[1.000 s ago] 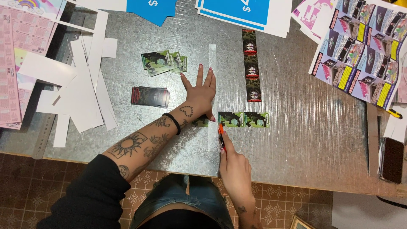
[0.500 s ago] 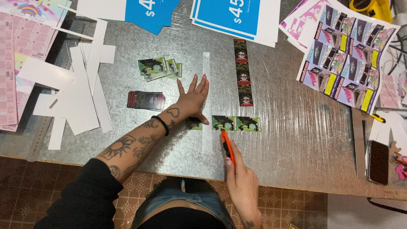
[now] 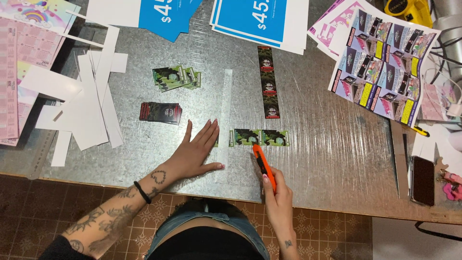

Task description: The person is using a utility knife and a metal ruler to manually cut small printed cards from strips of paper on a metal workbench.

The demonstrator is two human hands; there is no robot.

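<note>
Green printed card strip (image 3: 260,137) is lying flat at frame centre under a clear ruler (image 3: 224,120). Left hand (image 3: 195,154) is pressing spread fingers on it; right hand (image 3: 276,197) is gripping an orange knife (image 3: 264,166).

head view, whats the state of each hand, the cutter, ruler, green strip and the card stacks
left hand: flat, fingers spread, pressing on the ruler
ruler: lying flat across the green strip
right hand: closed round the cutter
cutter: tip down by the green strip's edge
green strip: flat, uncut right of ruler
green stack: fanned
dark stack: squared
</note>
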